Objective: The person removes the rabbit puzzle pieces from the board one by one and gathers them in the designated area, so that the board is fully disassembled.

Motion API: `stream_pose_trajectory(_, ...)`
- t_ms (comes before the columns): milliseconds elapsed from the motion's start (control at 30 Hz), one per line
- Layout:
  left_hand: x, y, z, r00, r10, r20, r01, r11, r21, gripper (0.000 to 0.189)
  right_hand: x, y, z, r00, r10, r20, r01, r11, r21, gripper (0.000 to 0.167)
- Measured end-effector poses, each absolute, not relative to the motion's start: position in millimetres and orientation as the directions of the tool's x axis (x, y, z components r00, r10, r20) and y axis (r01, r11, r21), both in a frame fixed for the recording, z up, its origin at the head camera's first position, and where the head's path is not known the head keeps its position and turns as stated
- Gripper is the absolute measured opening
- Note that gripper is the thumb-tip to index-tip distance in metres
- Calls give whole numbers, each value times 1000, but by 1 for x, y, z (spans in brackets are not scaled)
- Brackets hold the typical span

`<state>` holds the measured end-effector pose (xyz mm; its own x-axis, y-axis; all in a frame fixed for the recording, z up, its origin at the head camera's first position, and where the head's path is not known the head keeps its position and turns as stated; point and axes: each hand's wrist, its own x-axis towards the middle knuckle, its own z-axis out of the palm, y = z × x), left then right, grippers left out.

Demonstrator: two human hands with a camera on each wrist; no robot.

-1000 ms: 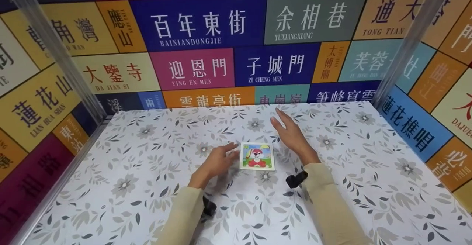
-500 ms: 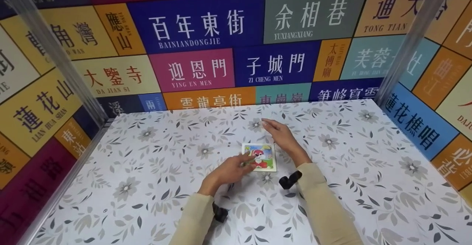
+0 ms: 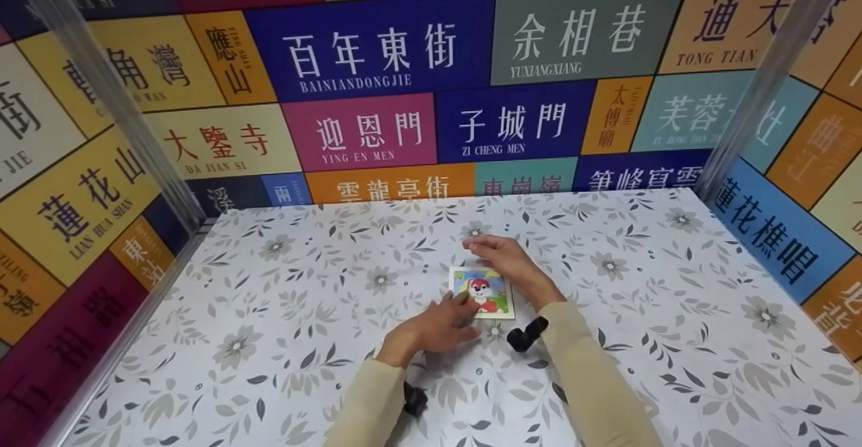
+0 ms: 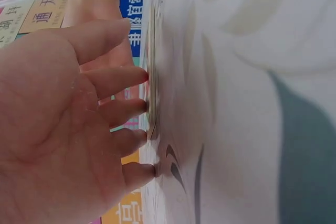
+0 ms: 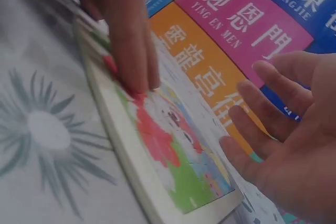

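Note:
A small square jigsaw puzzle (image 3: 497, 297) with a white border lies flat on the patterned table, showing a red and white cartoon animal. My left hand (image 3: 439, 324) lies over its left side. In the left wrist view the fingertips of that left hand (image 4: 58, 114) meet the thin puzzle (image 4: 153, 66) from above, fingers spread. Seams between pieces show on the puzzle (image 5: 181, 150) in the right wrist view. Past its far right corner is my right hand (image 3: 506, 258), fingers loosely bent and holding nothing. That right hand (image 5: 289, 129) appears apart from the puzzle there.
A white tablecloth (image 3: 303, 339) with grey leaves and flowers covers the table. Colourful sign panels (image 3: 367, 46) stand behind and at both sides, with clear corner posts (image 3: 761, 90). Black devices (image 3: 527, 334) sit at both wrists.
My left hand has moved right, from beside the puzzle onto its left part. My right hand has come nearer, from beyond the table's far right toward the puzzle's far edge.

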<state>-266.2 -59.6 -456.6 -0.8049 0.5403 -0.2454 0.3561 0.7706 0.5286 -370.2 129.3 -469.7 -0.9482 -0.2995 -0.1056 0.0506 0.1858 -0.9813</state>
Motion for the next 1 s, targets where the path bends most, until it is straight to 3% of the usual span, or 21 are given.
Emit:
stream_pose_trajectory(100,-263,-58,-455,-814,524,-252,358,793,492,59,-370,125,-469,-952,-278,-131,50,283,-958,32)
stream_pose_trajectory(300,-256,-55,-449,-820,487,-301,351,843,408,63,-370,125,-471,-955,-257,-145,57,322,-945,29)
stream_pose_trajectory(467,-255,-50,-446,-819,469,-331,349,865,361,60,-370,129,-475,-935,-325,-143,-18,447,-895,29)
stream_pose_trajectory(600,-257,-46,-447,-815,490,-310,369,851,374,59,-368,132,-477,-902,-412,-127,-126,534,-836,29)
stream_pose_trajectory(767,-258,-46,-451,-809,516,-281,370,819,438,59,-367,131,-479,-870,-483,-99,-212,547,-810,31)
stream_pose_trajectory(1000,-257,-44,-452,-820,499,-279,344,820,457,62,-366,131,-481,-879,-472,-67,-248,572,-782,31)
